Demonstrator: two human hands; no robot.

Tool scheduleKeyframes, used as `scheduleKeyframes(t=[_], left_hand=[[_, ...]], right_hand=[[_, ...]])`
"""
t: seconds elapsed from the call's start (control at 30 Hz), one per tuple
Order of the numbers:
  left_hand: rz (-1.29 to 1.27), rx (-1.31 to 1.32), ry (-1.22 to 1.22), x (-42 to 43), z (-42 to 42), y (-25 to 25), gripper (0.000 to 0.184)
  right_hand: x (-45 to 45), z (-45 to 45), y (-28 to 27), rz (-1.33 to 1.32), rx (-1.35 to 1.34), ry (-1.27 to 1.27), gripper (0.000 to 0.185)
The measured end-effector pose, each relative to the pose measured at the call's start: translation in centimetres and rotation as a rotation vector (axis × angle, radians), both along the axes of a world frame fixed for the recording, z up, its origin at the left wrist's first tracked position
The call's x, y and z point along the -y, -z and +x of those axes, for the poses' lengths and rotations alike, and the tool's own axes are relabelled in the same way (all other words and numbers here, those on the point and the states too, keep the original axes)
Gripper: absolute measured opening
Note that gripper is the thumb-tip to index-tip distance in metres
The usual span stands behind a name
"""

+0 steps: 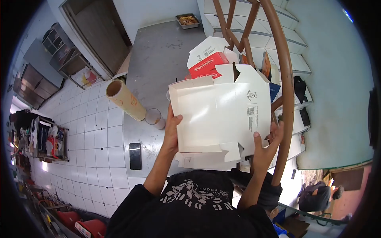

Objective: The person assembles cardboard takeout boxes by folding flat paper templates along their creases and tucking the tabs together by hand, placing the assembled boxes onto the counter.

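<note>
A white cardboard box (210,115), partly folded with its inside facing up, is held in front of my body. My left hand (172,129) grips its left wall, thumb over the edge and fingers behind it. At the right flap, my right hand (268,144) has its thumb at the printed panel's edge and its fingers spread behind and beside it. Just beyond the box are red and white printed boxes (208,65). More white cardboard (206,162) shows beneath the near edge of the held box.
On the grey metal table (152,53) stand a large wrap roll (126,101) and a clear cup (154,119). A black phone (135,156) lies near the front, a food tray (187,21) at the far end. A brown railing (286,79) rises at the right.
</note>
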State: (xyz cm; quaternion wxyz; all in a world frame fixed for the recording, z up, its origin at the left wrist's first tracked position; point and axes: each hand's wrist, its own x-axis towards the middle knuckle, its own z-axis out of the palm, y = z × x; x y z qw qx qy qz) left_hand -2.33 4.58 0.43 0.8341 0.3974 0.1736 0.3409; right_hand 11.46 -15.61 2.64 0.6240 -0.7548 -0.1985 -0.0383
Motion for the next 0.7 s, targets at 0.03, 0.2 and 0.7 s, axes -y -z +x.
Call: scheduleKeyframes(t=[0.03,0.2,0.7], left_hand=[[-0.105,-0.01,0.034,-0.6,-0.4,0.9,0.067],[-0.123,-0.052,0.047,-1.9,-0.7,2.3,0.067],[-0.082,0.003,0.024,0.6,1.4,1.0,0.058]], right_hand=[[0.5,0.6,0.8,-0.006,0.007,-0.008,0.081],[1.6,0.6,1.6,0.365,-0.486,0.021,0.093],[-0.7,-4.9,2.2,0.575,-0.15,-0.711,0.043]])
